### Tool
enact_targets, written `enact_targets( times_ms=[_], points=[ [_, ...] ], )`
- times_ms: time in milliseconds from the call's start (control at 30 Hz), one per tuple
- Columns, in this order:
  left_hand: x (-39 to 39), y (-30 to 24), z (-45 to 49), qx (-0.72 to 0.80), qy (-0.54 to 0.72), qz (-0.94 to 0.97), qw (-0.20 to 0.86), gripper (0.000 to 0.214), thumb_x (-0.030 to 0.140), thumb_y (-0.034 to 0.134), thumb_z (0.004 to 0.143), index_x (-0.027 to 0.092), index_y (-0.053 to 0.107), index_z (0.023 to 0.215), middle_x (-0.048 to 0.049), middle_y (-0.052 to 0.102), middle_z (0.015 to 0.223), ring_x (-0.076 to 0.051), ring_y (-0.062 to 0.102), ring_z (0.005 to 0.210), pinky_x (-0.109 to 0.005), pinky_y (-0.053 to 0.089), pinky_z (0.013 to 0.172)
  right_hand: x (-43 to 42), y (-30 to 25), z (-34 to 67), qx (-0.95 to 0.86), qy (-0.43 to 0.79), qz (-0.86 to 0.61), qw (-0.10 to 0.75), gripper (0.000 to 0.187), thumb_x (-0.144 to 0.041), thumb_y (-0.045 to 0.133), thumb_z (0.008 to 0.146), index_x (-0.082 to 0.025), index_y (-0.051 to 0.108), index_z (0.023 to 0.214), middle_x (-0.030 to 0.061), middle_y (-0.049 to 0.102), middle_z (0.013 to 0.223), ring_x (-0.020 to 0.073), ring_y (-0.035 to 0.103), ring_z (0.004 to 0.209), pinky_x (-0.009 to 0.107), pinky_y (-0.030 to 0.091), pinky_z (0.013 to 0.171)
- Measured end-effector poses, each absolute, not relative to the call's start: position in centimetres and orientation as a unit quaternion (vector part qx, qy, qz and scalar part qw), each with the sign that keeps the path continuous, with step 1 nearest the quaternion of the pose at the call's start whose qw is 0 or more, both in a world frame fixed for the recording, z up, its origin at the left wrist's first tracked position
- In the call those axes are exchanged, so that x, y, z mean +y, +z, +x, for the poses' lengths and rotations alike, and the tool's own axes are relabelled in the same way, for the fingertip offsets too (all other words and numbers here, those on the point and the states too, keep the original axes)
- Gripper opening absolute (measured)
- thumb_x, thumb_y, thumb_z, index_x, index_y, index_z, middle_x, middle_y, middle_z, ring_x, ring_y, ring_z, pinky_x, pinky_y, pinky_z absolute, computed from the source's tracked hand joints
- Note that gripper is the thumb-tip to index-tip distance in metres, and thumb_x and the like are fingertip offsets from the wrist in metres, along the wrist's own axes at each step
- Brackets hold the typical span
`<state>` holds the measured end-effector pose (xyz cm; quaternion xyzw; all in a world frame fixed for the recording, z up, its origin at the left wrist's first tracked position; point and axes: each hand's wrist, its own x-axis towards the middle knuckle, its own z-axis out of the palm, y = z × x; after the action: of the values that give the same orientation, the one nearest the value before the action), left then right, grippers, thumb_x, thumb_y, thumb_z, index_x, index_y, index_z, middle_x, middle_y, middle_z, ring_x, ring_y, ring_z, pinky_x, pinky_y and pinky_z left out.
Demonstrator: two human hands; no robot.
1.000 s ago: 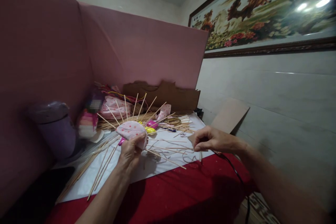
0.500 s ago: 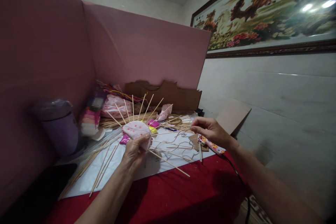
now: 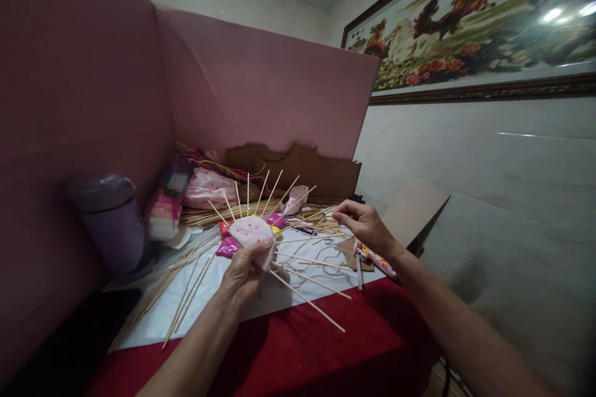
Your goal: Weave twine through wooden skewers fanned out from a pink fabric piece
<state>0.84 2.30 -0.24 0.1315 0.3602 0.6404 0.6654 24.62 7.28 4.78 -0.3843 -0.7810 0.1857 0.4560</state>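
A round disc covered in white cloth with pink dots (image 3: 249, 231) is gripped by my left hand (image 3: 243, 272), thumb on top at its lower right edge. Thin wooden sticks (image 3: 308, 301) fan out from the disc's rim toward the back, right and front. To the right, my right hand (image 3: 364, 223) is raised with thumb and fingertips pinched together near the tip of one stick. Anything between those fingertips is too small to make out. Below the disc and to its right, grey-brown string (image 3: 321, 252) lies loosely on a white sheet (image 3: 186, 304).
Loose sticks (image 3: 193, 294) lie at the left. Behind are small purple packets (image 3: 228, 246), dotted cloth (image 3: 210, 188) and torn cardboard (image 3: 326, 169). A purple lidded container (image 3: 109, 229) stands far left. A flower-patterned glue gun (image 3: 372, 254) lies right, on a red tablecloth (image 3: 321, 353).
The disc with its sticks has turned and tilted slightly in my left hand, its front sticks now reaching lower. My right hand has shifted slightly left and up, still pinched. The view has shifted slightly.
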Motion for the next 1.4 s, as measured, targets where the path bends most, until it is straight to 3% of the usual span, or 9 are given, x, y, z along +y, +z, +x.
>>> enact_targets(
  times_ms=[267, 533, 767, 1400],
  points=[
    [2.0, 0.0, 0.9, 0.344, 0.616, 0.137, 0.695, 0.011, -0.002, 0.056, 0.066, 0.008, 0.060, 0.068, -0.0044, 0.062, 0.054, -0.012, 0.055, 0.042, -0.023, 0.049, 0.040, 8.4, 1.1, 22.7, -0.774, 0.223, -0.396, 0.440, 0.021, -0.035, 0.057, 0.078, -0.018, 0.058, 0.066, -0.0007, 0.052, 0.061, 0.0121, 0.043, 0.057, 0.024, 0.032, 0.051],
    [1.7, 0.2, 1.2, 0.341, 0.600, 0.159, 0.706, 0.008, 0.000, 0.056, 0.067, 0.006, 0.061, 0.066, -0.0048, 0.062, 0.052, -0.012, 0.055, 0.042, -0.024, 0.048, 0.042, 9.6, -1.0, 19.3, -0.786, 0.192, -0.414, 0.417, 0.015, -0.029, 0.058, 0.075, -0.017, 0.063, 0.068, 0.0015, 0.060, 0.064, 0.0128, 0.049, 0.058, 0.025, 0.035, 0.055],
    [1.4, 0.6, 1.5, 0.333, 0.598, 0.157, 0.712, 0.011, -0.003, 0.053, 0.067, 0.005, 0.061, 0.065, -0.0046, 0.063, 0.052, -0.012, 0.056, 0.042, -0.022, 0.048, 0.042, 10.4, -1.7, 16.9, -0.806, 0.181, -0.424, 0.372, 0.014, -0.025, 0.055, 0.076, -0.017, 0.061, 0.066, 0.0004, 0.059, 0.061, 0.0118, 0.048, 0.055, 0.023, 0.034, 0.053],
    [1.2, 0.9, 1.7, 0.338, 0.605, 0.147, 0.706, 0.014, -0.006, 0.053, 0.066, 0.006, 0.060, 0.066, -0.0051, 0.064, 0.052, -0.013, 0.058, 0.043, -0.021, 0.049, 0.042, 12.2, -3.4, 17.6, -0.790, 0.183, -0.428, 0.400, 0.015, -0.027, 0.054, 0.077, -0.018, 0.058, 0.066, 0.0002, 0.056, 0.059, 0.0119, 0.047, 0.055, 0.023, 0.034, 0.053]
  ],
)
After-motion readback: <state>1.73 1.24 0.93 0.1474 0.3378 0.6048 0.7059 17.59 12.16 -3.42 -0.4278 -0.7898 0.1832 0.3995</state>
